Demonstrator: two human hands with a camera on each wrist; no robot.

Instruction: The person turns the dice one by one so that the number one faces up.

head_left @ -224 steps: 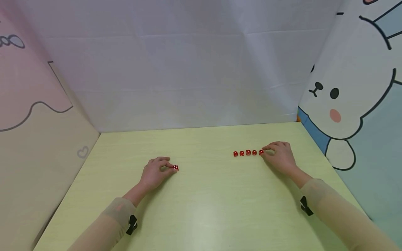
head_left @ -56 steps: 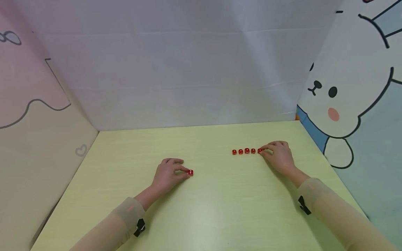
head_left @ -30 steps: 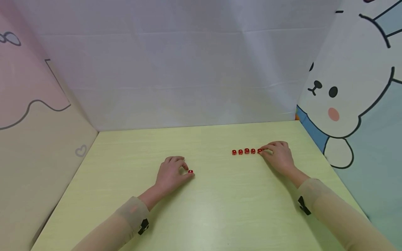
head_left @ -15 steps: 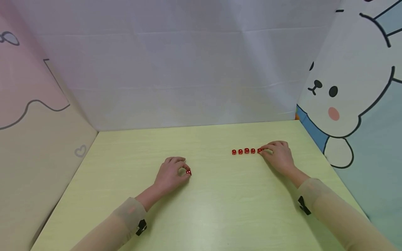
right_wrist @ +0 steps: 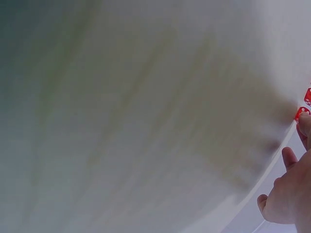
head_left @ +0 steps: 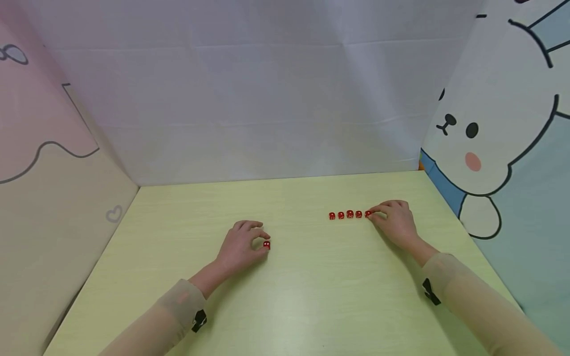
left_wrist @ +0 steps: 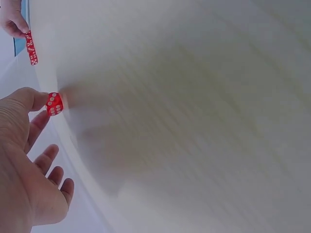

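My left hand (head_left: pixel 240 247) is left of the table's middle, pinching a red die (left_wrist: pixel 54 104) with white pips between thumb and index finger. The other left fingers are spread loosely, as the left wrist view shows. Farther right, several red dice (head_left: pixel 350 214) stand in a short row, side by side with small gaps. At the row's right end my right hand (head_left: pixel 395 222) holds the last die (right_wrist: pixel 302 113) between thumb and forefinger; the fingertips partly hide it.
A pale yellow tabletop (head_left: pixel 294 296) lies under both hands. Behind it rises a white cloth wall (head_left: pixel 267 99). Side panels with cartoon drawings flank the table, a bear-like face (head_left: pixel 498 133) on the right one.
Since the earliest frame, my left hand has moved right and slightly nearer with its die. Over the last second the die has turned between the fingertips. My right hand stays at the row's end.
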